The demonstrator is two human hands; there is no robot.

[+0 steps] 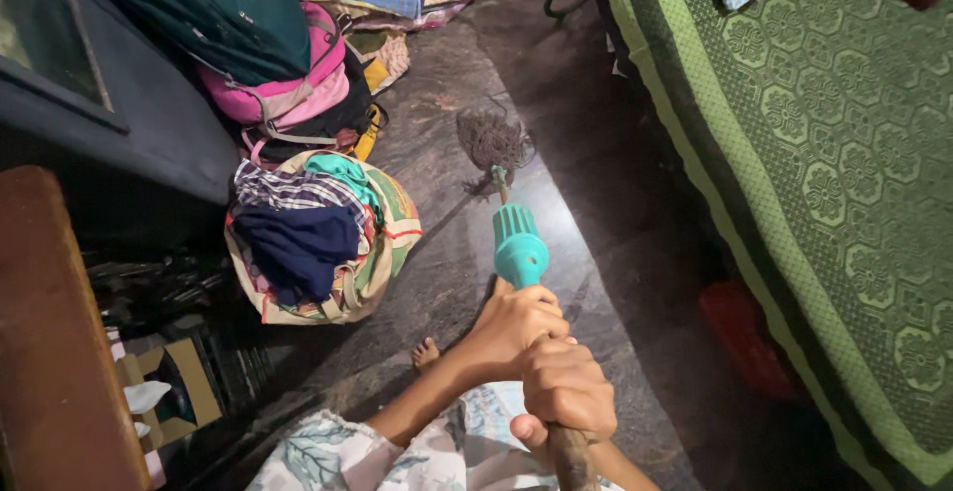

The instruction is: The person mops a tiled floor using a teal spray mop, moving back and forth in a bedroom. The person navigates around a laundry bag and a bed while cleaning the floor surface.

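I hold a mop by its wooden handle [574, 459] with both hands. My left hand [511, 324] is wrapped round the handle just below the teal ribbed collar [518, 241]. Right behind it, closer to my body, my right hand [566, 388] grips the same handle. The dark stringy mop head [493, 140] rests on the dark stone floor [596, 134] ahead of me, between a bundle of clothes and a bed. My bare foot [425, 354] shows just left of my left forearm.
A striped cloth bag stuffed with clothes [318, 243] sits on the floor at left, with a pink backpack [288, 94] and a teal bag [218, 4] behind it. A bed with a green patterned cover [844, 153] fills the right. A red object [740, 322] lies under it. Wooden furniture [50, 352] stands at left.
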